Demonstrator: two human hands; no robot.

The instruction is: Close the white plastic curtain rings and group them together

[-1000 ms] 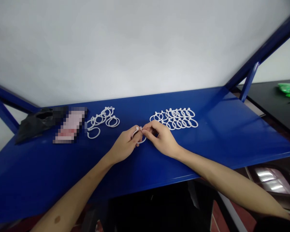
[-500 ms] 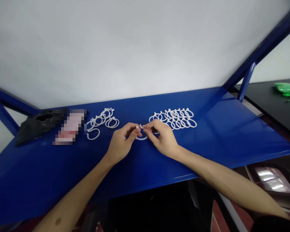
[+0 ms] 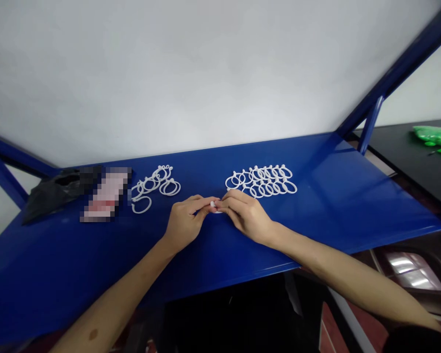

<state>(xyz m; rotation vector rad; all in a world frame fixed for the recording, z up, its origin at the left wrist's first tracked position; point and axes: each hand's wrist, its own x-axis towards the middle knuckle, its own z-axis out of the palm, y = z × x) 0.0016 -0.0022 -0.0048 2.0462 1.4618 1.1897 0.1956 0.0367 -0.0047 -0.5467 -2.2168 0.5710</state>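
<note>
Okay, the left hand (image 3: 185, 224) and right hand (image 3: 247, 215) have closed in, fingers (image 3: 206, 202) pinching a white plastic ring (image 3: 213, 203), now mostly hidden, held just above the blue steel shelf (image 3: 316, 215), near the larger cluster of rings (image 3: 260, 181).

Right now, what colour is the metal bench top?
The metal bench top is deep blue, best in the head view.

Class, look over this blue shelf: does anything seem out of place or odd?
One white plastic ring sits apart from the left cluster and right cluster, pinched between the left hand and right hand. The pink rectangular packet is pixelated, unreadable.
</note>
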